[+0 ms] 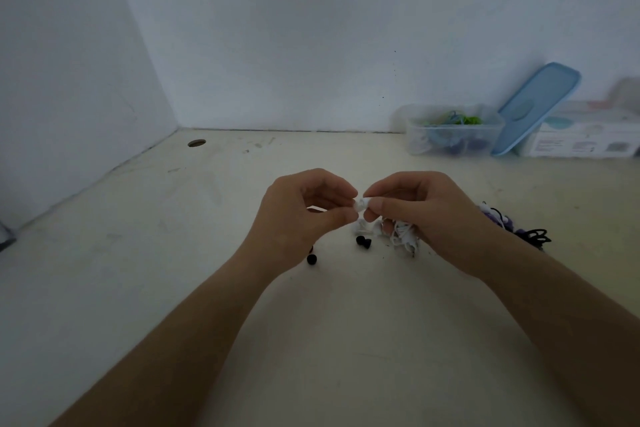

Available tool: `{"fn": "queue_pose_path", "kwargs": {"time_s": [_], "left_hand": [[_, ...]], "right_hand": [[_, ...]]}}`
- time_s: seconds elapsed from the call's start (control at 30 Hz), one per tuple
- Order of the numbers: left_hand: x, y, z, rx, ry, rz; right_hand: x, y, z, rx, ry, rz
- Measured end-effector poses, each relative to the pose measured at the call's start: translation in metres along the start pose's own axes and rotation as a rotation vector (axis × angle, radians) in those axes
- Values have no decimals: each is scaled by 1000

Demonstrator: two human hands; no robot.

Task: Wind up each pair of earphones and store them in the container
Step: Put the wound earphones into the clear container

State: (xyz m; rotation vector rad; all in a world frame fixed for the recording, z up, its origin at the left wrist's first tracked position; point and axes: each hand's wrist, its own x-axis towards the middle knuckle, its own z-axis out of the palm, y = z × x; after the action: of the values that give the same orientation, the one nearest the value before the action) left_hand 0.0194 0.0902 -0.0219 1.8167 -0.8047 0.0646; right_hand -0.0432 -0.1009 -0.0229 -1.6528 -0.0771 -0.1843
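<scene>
Both hands meet above the middle of the table. My left hand (304, 215) and my right hand (422, 215) pinch a small white earbud (361, 204) between their fingertips. A bundle of white earphone cable (403, 234) is tucked under my right hand's curled fingers. Two black ear tips (363, 241) lie on the table below the hands, and another black tip (311, 259) lies by my left wrist. A tangle of purple and black earphones (519, 229) lies to the right. The clear container (453, 130) at the back right holds coloured earphones.
A blue lid (536, 107) leans against a white box (585, 139) beside the container. A round cable hole (196, 143) is in the table's back left corner. White walls close off the back and left.
</scene>
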Motion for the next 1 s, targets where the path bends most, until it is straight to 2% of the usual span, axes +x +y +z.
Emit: {"fn": "queue_pose_path", "kwargs": {"time_s": [0.6,1.0], "left_hand": [[-2,1,-3,21,-136,-39],[-3,1,-4,-68,-194,-70]], "right_hand": [[-6,-5,-6,-180,-107,-20],[-7,-7,-8,-205,-121,-6]]}}
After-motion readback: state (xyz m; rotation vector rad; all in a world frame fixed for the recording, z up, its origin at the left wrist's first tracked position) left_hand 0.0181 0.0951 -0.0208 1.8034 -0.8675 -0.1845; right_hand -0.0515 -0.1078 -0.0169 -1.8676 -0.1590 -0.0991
